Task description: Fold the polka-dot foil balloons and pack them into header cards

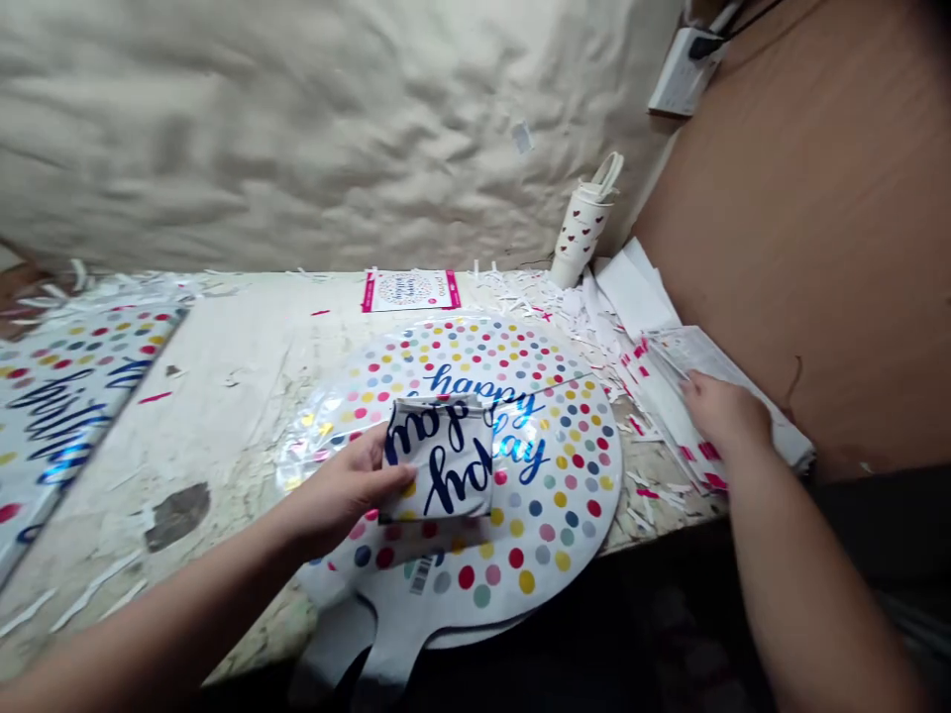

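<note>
My left hand (334, 490) is closed around a folded foil balloon (446, 465), a flat rectangle with dark blue lettering. It is held above a stack of round flat foil balloons (572, 535), white with coloured dots and blue "happy day" lettering. Their tails hang over the table's front edge, and a small barcode shows near the bottom. At the right, my right hand (724, 411) pinches at the top of a pile of white plastic bags (690, 352) with pink marks. Its fingertips are partly hidden there.
A printed card with pink edges (410, 290) lies behind the balloons. A white tumbler with hearts (581, 233) stands by the back wall. More dotted foil (66, 406) lies at the left. Paper strips (520, 287) litter the table, and a power strip (685, 74) hangs upper right.
</note>
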Demonstrator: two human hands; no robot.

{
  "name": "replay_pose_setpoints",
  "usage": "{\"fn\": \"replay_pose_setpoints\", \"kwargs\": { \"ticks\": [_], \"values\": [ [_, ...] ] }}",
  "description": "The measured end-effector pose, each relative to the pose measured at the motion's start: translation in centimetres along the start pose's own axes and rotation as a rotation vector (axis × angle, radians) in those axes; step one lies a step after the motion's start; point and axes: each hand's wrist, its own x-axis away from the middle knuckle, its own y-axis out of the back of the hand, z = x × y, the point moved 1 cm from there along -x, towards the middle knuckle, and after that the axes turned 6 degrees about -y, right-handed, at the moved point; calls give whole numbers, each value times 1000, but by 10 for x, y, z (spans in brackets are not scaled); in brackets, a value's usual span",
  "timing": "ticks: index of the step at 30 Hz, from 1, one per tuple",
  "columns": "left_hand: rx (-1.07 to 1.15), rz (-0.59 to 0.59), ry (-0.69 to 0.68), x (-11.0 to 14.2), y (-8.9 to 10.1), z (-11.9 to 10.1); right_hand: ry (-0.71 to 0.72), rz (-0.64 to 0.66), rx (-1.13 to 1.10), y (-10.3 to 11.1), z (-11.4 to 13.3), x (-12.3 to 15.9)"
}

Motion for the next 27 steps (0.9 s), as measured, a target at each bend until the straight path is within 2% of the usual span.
{"fn": "replay_pose_setpoints", "kwargs": {
  "ticks": [2, 4, 5, 6, 7, 8, 9, 12, 15, 17, 18, 21, 23, 25, 27],
  "values": [
    [-72, 92, -42, 15, 0, -5, 8, -110, -33, 9, 13, 21],
    [-168, 207, -68, 34, -4, -15, 155, -385, -180, 15, 46, 63],
    [-226, 281, -83, 44, -7, -21, 337, -497, -294, 15, 68, 89],
    [-296, 354, -99, 55, -11, -27, 597, -497, -404, 12, 90, 115],
    [-373, 410, -114, 65, -15, -33, 850, -419, -504, 8, 111, 139],
    [-449, 444, -133, 74, -17, -37, 1023, -238, -574, 3, 129, 158],
    [-518, 455, -155, 80, -19, -39, 1098, 12, -646, -1, 143, 172],
    [-662, 399, -239, 82, -22, -37, 1086, 614, -880, 3, 155, 183],
    [-811, 367, -275, 60, -23, -27, 1116, 1074, -1106, 24, 147, 172],
    [-858, 329, -306, 39, -20, -22, 1012, 1225, -1173, 29, 141, 161],
    [-864, 290, -344, 28, -15, -18, 914, 1217, -1187, 26, 138, 155],
    [-972, 211, -438, 9, 8, 1, 461, 1041, -1306, -1, 119, 130],
    [-1129, 248, -407, 12, 24, 19, 151, 881, -1332, -24, 99, 112],
    [-1217, 269, -333, 24, 31, 33, -14, 775, -1314, -40, 81, 99],
    [-1151, 135, -306, 34, 23, 35, -34, 772, -1330, -48, 71, 94]
  ]
}}
